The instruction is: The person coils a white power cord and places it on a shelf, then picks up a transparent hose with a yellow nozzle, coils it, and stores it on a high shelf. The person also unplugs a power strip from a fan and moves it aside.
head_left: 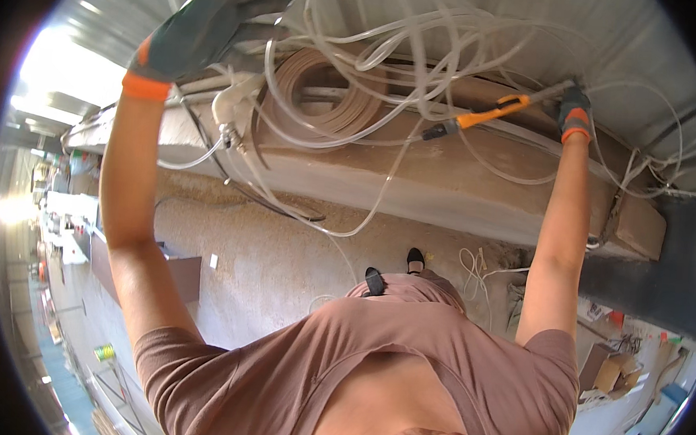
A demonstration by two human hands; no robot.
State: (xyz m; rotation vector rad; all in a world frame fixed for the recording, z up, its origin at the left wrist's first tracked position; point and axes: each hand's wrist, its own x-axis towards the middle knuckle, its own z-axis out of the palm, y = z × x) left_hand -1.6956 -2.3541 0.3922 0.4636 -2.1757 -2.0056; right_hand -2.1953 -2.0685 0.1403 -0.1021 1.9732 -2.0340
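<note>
My left hand (pixel 216 30), in a grey work glove with an orange cuff, is raised at the upper left. Its fingers are spread beside a tangle of clear plastic tubing (pixel 446 52) and appear to hold nothing. On the far right, my right hand (pixel 575 112), gloved the same way, is closed at the grey end of a long orange-and-black tool (pixel 494 111). The tool slants down to the left in front of the ledge; its exact kind is unclear. Between my hands lies a coil of flat brown strip (pixel 315 96), with loops of tubing over it.
A long dusty beige ledge (pixel 383 168) runs across in front of me, below a corrugated metal wall (pixel 629 43). A white pipe with a metal valve (pixel 230 130) stands by my left forearm. Tubing hangs toward the floor. A cardboard box (pixel 613 373) stands at the lower right.
</note>
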